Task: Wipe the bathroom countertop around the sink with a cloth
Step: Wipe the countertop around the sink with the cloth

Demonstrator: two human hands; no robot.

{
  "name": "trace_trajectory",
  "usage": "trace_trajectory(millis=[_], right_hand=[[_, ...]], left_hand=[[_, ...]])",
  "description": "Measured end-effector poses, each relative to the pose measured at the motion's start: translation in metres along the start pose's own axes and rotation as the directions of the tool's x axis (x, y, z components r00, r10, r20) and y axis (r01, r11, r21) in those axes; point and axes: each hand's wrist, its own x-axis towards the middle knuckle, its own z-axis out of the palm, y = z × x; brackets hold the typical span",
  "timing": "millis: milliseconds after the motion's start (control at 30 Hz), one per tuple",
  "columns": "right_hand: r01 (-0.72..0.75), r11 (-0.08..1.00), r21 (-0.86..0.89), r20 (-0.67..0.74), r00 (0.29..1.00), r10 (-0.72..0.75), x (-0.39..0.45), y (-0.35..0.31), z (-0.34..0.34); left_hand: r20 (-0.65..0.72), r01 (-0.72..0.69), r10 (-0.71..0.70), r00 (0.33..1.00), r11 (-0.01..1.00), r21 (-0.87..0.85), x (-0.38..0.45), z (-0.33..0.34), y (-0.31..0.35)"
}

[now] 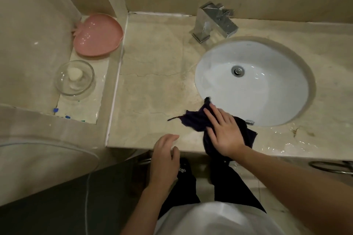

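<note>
The right hand (pixel 224 131) presses flat on the dark cloth (pixel 193 122) at the countertop (pixel 152 82) front edge beside the sink (pixel 254 82); left hand (pixel 165 150) relaxed, holding nothing; better keep even pressure, follow the rim

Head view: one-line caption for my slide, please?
Right hand presses dark purple cloth on beige stone countertop beside white oval sink.

Pink heart-shaped dish (pixel 98 35) at far end of lower ledge (pixel 84 105), against back wall. Clear glass bowl (pixel 75 77) nearer on same ledge, 1 pale soap piece (pixel 74 74) inside. Small blue bits (pixel 55 110) at ledge's near edge. Chrome tap (pixel 214 22) by far wall. Toilet lid (pixel 44 160) at lower left. Metal ring (pixel 332 167) under front edge at right.
</note>
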Motion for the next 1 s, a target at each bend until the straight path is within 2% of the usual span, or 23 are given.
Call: trace_trajectory(millis=[100,133,267,333,433,500,600,667,700,767,800,867,933,1000], right_hand=[[-0.136,0.989,0.055,-0.06,0.988,0.139,-0.006,-0.019,0.011],[-0.128,0.989,0.067,-0.066,0.989,0.133,-0.009,-0.02,0.013],[0.048,0.997,0.053,-0.034,0.998,-0.046,-0.024,0.013,0.007],[0.013,0.999,0.047,-0.033,0.999,-0.011,-0.038,0.042,0.004],[-0.103,0.992,0.077,-0.039,0.994,0.106,-0.058,0.082,-0.001],[-0.094,0.988,0.125,-0.028,0.995,0.098,-0.064,0.094,-0.007],[-0.072,0.941,0.332,-0.072,0.992,0.102,-0.068,0.1,-0.023],[-0.011,0.953,0.304,-0.206,0.975,0.077,-0.082,0.116,-0.025],[0.017,0.976,0.218,-0.255,0.966,0.04,-0.089,0.128,-0.024],[0.03,0.996,0.086,-0.265,0.964,-0.006,-0.096,0.152,-0.02],[0.039,0.997,0.064,-0.257,0.966,-0.021,-0.093,0.161,-0.02],[0.083,0.994,0.066,-0.24,0.969,-0.064,-0.078,0.17,-0.031],[0.161,0.983,0.091,-0.238,0.962,-0.136,-0.062,0.173,-0.046],[0.174,0.948,0.266,-0.228,0.967,-0.113,-0.059,0.178,-0.068]], left_hand=[[-0.004,0.006,-0.006,1.0,1.0,-0.001,-0.003,0.014,0.012],[0.011,-0.015,0.015,1.0,1.0,0.013,-0.004,0.02,0.018],[0.161,-0.166,0.155,0.975,0.984,0.06,-0.008,0.042,0.04],[0.228,-0.197,0.176,0.958,0.978,0.069,-0.009,0.052,0.054],[0.29,-0.157,0.136,0.947,0.986,0.05,-0.004,0.072,0.077],[0.296,-0.099,0.094,0.951,0.995,0.004,-0.002,0.09,0.095],[0.259,-0.008,0.028,0.965,0.997,-0.077,0.002,0.119,0.122],[0.238,-0.028,0.035,0.971,0.999,-0.032,0.005,0.137,0.137],[0.231,-0.058,0.042,0.972,0.996,0.062,0.007,0.145,0.144],[0.193,-0.1,0.039,0.98,0.942,0.32,0.011,0.155,0.152],[0.158,-0.11,0.046,0.986,0.899,0.424,0.013,0.158,0.155],[0.064,-0.147,0.134,0.989,0.843,0.517,0.018,0.163,0.16],[-0.018,-0.209,0.25,0.968,0.846,0.49,0.024,0.166,0.162],[-0.027,-0.252,0.271,0.962,0.925,0.286,0.029,0.164,0.173]])
